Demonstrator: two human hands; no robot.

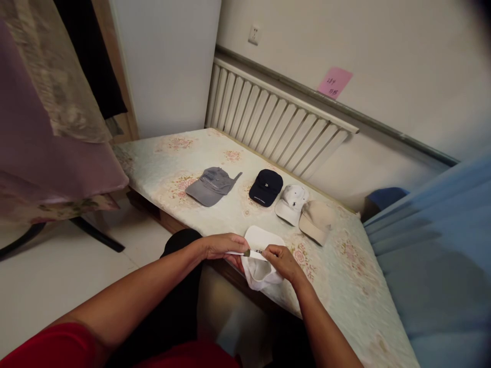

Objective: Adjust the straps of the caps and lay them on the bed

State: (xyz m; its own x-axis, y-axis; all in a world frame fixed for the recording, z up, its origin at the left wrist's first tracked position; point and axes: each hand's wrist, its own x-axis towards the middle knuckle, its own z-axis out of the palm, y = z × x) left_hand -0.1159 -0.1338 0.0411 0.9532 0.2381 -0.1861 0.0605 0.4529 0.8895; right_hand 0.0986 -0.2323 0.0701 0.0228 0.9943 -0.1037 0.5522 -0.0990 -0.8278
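A white baseball cap point(264, 238) is between my two hands at the near edge of the bed, its opening facing me. My left hand point(232, 247) pinches the cap's back strap near a small dull metal buckle point(247, 253). On the strap's other side, my right hand point(281, 260) grips it with fingertips pressed together. Beyond my hands lie a grey cap point(211, 186) with its strap end sticking out, a black cap point(266, 187), a white cap with a small dark logo point(292, 203) and a beige cap point(316, 221).
The caps lie on a bed with a floral cover point(172, 148). A radiator point(268, 117) runs along the wall behind it. On the right hangs a blue curtain point(441, 245); on the left, a pink cloth point(46, 128) drapes above dark curved legs point(97, 236).
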